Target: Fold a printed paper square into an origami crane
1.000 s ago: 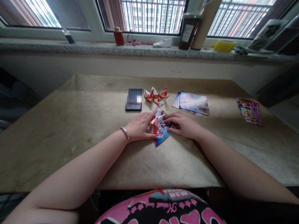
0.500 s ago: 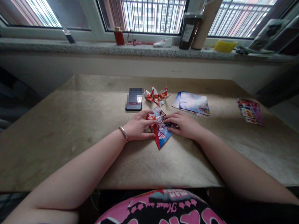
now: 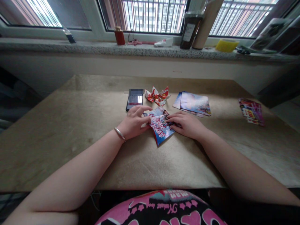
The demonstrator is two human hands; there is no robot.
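A folded piece of printed paper (image 3: 161,131), blue and red with a point toward me, lies on the tan table (image 3: 70,131). My left hand (image 3: 134,122), with a silver bangle on the wrist, pinches and lifts the paper's left flap with curled fingers. My right hand (image 3: 186,124) rests flat on the paper's right side and presses it down, fingers stretched toward the middle.
A phone (image 3: 134,100) lies just beyond my left hand. Behind the paper sits a finished red folded shape (image 3: 157,95), and a stack of printed sheets (image 3: 193,103) lies to its right. More sheets (image 3: 250,111) lie far right. Bottles and clutter line the window sill (image 3: 140,50).
My left hand has pulled the paper's left flap up and over, so the red side gave way to the blue printed side. My right hand has stayed pressed on the paper.
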